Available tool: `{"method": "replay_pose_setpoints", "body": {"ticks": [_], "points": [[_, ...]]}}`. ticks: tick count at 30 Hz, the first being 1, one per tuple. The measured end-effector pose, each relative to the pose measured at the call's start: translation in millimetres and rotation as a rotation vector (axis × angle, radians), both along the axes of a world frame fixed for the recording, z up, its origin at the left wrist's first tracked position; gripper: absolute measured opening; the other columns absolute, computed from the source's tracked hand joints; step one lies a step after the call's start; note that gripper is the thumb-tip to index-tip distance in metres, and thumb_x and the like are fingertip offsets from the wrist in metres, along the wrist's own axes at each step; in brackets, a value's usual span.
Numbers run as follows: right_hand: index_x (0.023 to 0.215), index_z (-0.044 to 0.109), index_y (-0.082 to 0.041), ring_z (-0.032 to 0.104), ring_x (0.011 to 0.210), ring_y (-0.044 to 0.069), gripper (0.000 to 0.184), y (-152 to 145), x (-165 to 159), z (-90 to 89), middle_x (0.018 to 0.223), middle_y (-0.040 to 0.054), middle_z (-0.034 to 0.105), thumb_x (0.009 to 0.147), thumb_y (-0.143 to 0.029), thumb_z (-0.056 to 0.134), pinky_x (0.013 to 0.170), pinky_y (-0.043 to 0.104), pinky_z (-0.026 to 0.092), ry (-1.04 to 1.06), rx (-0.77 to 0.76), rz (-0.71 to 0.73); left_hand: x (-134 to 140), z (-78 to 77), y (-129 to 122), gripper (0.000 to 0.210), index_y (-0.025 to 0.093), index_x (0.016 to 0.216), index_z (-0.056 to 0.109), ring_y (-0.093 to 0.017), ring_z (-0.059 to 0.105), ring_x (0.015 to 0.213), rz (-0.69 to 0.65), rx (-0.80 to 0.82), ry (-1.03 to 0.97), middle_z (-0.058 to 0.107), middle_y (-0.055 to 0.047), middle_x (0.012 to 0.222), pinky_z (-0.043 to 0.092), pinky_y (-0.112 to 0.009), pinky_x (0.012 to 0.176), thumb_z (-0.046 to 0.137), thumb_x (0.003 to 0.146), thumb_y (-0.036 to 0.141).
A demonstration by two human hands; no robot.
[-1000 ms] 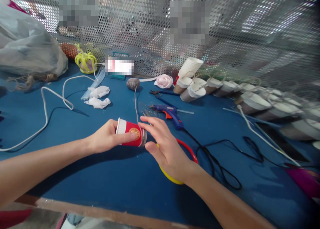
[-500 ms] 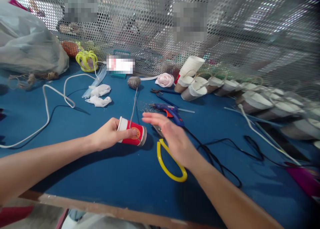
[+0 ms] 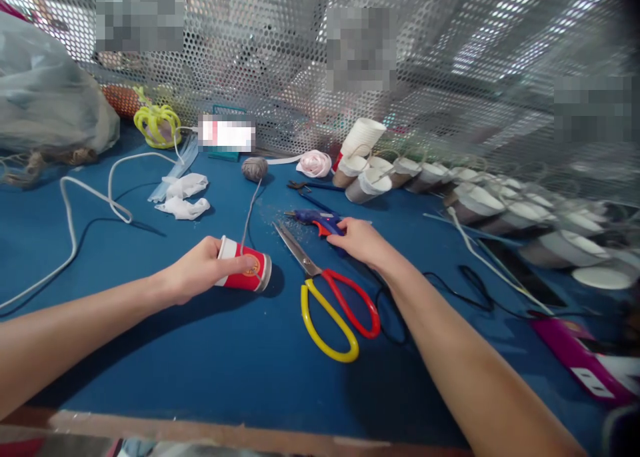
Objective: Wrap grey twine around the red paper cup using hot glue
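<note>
My left hand is closed around a red and white paper cup lying on its side, thumb pressed on its printed round mark. Grey yarn runs from under that thumb up to a yarn ball farther back. My right hand has its fingers closed on the handle of a blue glue gun, whose nozzle points left. Between my hands lie large scissors with one yellow and one red handle, blades slightly apart.
Pliers and a pink ribbon roll lie behind the glue gun. Yarn-wrapped cups line the back right along a perforated metal screen. White scraps, a white cable and a plastic bag are at left.
My right hand has moved from above the scissors back to the glue gun and closed on its handle, uncovering the scissors. My left hand still holds the cup. The view has shifted slightly right.
</note>
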State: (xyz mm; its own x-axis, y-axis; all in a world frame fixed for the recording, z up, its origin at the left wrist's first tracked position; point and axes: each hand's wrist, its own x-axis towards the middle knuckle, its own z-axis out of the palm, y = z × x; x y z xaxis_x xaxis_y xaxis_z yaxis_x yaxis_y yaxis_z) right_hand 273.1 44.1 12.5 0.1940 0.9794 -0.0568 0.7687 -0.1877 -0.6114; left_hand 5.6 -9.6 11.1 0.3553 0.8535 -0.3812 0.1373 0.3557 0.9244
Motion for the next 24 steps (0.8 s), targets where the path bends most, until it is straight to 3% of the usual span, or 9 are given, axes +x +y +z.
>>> {"method": "replay_pose_setpoints", "body": {"ticks": [6, 11, 16, 24], "points": [[0.087, 0.053, -0.018, 0.056, 0.059, 0.012, 0.025, -20, -11, 17.6, 0.073, 0.0015, 0.062, 0.064, -0.021, 0.062, 0.055, 0.025, 0.045, 0.363, -0.015, 0.018, -5, -1.9, 4, 0.027, 0.011, 0.067, 0.066, -0.010, 0.052, 0.052, -0.046, 0.023, 0.049, 0.065, -0.001, 0.059, 0.034, -0.019, 0.051, 0.067, 0.066, 0.039], [0.070, 0.057, -0.017, 0.052, 0.048, 0.009, 0.025, -55, -22, 40.9, 0.058, -0.0007, 0.058, 0.066, -0.040, 0.065, 0.046, 0.021, 0.044, 0.529, -0.134, 0.152, -6, 0.4, 6, 0.025, 0.012, 0.061, 0.063, -0.009, 0.048, 0.049, -0.060, 0.017, 0.063, 0.061, 0.001, 0.054, 0.031, -0.020, 0.048, 0.067, 0.066, 0.036], [0.084, 0.061, -0.016, 0.056, 0.048, 0.010, 0.023, -83, -32, 43.6, 0.057, -0.0010, 0.062, 0.075, -0.037, 0.059, 0.048, 0.020, 0.048, 0.420, -0.137, 0.357, -2, 6.2, 6, 0.021, 0.012, 0.056, 0.062, -0.007, 0.044, 0.044, -0.024, -0.012, 0.057, 0.058, 0.003, 0.049, 0.028, -0.019, 0.044, 0.068, 0.064, 0.030], [0.072, 0.058, -0.021, 0.057, 0.041, 0.012, 0.025, -105, -35, 38.6, 0.047, -0.0034, 0.060, 0.075, -0.045, 0.055, 0.042, 0.022, 0.047, 0.042, -0.098, 0.360, 2, 7.3, 11, 0.023, 0.011, 0.055, 0.060, -0.008, 0.044, 0.041, 0.022, -0.035, 0.102, 0.057, 0.002, 0.046, 0.027, -0.019, 0.042, 0.068, 0.060, 0.032]]}}
